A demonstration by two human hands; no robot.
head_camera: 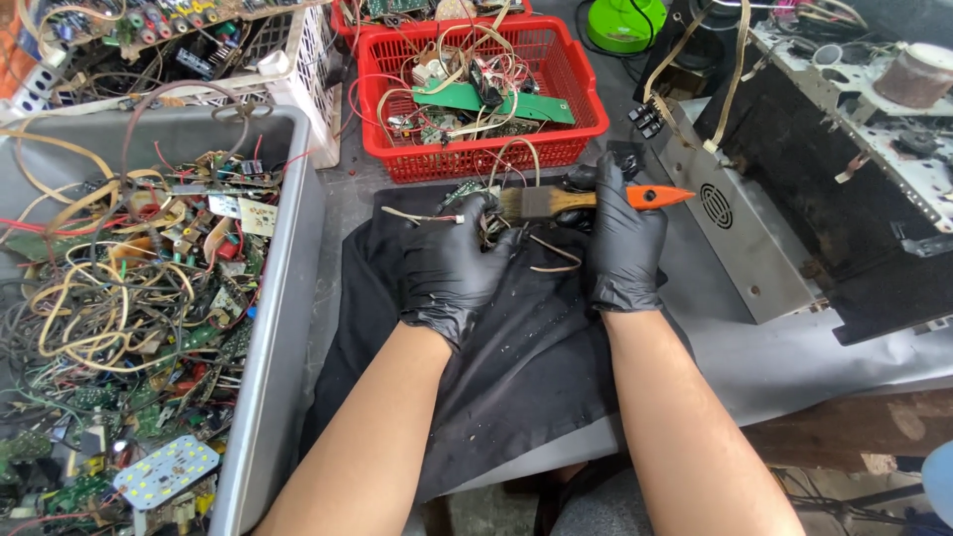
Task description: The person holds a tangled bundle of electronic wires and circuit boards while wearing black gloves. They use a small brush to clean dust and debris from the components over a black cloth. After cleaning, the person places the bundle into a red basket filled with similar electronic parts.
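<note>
While the left hand (pixel 452 263) is clenching a wired part, the right hand (pixel 623 243) is grasping a brush (pixel 586 200); red basket (pixel 586 119) at 12 o'clock holding boards, grey bin (pixel 283 298) at 9 holding wires.

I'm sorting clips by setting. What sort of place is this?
Probably an electronics scrap or repair bench: a grey plastic bin heaped with circuit boards and wires, a red plastic basket of more boards, and an opened metal chassis alongside.

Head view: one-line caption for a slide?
Black-gloved left hand grips a wired circuit part while the right hand holds an orange-handled flat paintbrush over black cloth.
</note>
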